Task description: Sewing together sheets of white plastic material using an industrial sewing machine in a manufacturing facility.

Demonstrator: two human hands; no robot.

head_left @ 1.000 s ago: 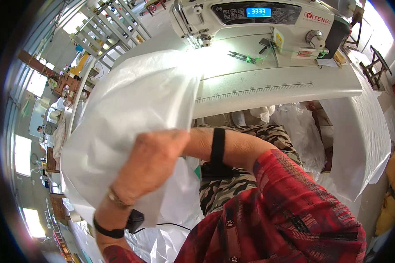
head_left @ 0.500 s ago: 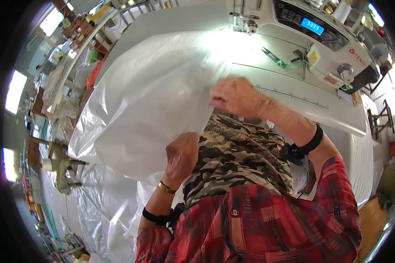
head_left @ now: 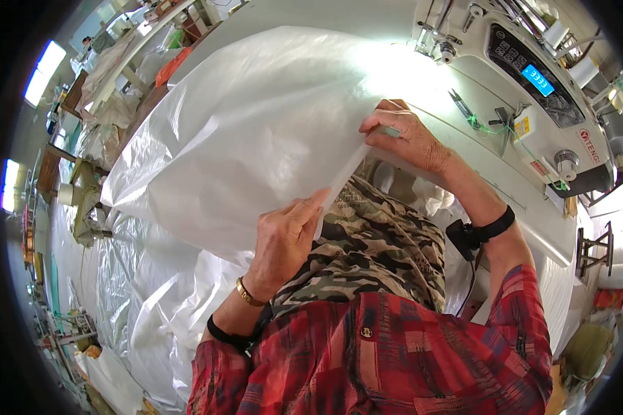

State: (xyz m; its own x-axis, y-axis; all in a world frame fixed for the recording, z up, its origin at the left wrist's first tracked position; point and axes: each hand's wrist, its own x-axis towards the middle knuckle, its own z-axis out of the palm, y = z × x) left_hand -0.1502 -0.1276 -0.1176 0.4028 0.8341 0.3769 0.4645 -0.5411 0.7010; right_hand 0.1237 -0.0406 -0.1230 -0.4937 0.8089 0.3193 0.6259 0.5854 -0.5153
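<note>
The left hand (head_left: pixel 284 238) pinches the near edge of a white woven sack (head_left: pixel 242 138), and the right hand (head_left: pixel 405 138) grips its far right edge, apparently to keep that side taut and straight. The sack spreads left and far over the counter (head_left: pixel 533 221), toward the sewing machine (head_left: pixel 533 76).

Red plaid sleeves (head_left: pixel 394 360), black wristbands (head_left: pixel 488 228), gold bracelet (head_left: pixel 246 292), camouflage trousers (head_left: pixel 367 242).

White counter (head_left: pixel 533 207) seen at right, bright windows (head_left: pixel 38 66) ranged along the left wall, cluttered workbenches (head_left: pixel 111 69) set beyond, wooden stool (head_left: pixel 592 245) placed far right.
</note>
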